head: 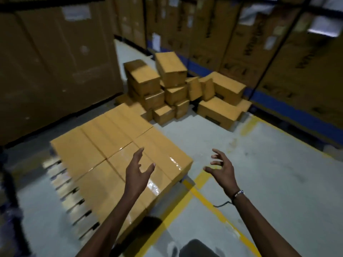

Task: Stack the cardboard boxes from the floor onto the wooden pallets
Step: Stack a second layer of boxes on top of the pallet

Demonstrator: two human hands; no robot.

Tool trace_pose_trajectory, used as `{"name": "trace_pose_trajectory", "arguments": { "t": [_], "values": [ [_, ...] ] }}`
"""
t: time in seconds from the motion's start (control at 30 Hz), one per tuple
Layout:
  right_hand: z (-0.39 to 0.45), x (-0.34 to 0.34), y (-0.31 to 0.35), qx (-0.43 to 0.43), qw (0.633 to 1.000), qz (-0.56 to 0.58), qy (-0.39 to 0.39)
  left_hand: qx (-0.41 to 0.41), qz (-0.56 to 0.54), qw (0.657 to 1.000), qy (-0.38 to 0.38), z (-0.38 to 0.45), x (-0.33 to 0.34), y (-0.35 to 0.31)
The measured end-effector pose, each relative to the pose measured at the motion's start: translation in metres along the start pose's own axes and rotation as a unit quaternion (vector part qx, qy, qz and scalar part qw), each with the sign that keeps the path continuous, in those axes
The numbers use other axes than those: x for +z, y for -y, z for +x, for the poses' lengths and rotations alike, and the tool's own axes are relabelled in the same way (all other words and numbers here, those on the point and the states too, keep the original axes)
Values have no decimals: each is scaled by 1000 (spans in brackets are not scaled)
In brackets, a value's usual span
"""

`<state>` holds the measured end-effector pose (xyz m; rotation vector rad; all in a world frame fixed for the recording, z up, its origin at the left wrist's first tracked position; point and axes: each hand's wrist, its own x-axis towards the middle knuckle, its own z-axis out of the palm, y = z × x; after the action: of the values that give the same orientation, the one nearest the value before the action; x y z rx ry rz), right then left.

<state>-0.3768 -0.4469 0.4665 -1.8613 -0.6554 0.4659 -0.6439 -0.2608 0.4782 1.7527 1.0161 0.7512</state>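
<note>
Bare grey floor [259, 173] lay open to the right of the flat layer of boxes [115, 154], up to the loose pile of cardboard boxes [172, 89] at the far end. Tall cartons [55, 62] closed the left side, and a rack with a blue beam [297, 106] closed the right. Both hands hung free in the air, fingers [219, 154] spread, touching nothing.

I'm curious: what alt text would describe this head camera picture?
Two empty hands, left and right, reach forward over a neat layer of cardboard boxes. A jumbled pile of boxes lies beyond on the grey floor.
</note>
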Motion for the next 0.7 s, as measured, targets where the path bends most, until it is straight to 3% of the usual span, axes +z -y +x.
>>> {"name": "trace_pose_trajectory", "arguments": {
  "t": [0.33,0.5,0.7],
  "values": [
    [40,-115,-43,82,980,65,-170,69,-25,985,154,85,156,-69],
    [109,-176,-68,90,969,96,-209,89,-38,980,172,145,253,-101],
    [209,-244,-78,92,970,102,-203,73,-65,985,145,219,349,-151]
  ]
}}
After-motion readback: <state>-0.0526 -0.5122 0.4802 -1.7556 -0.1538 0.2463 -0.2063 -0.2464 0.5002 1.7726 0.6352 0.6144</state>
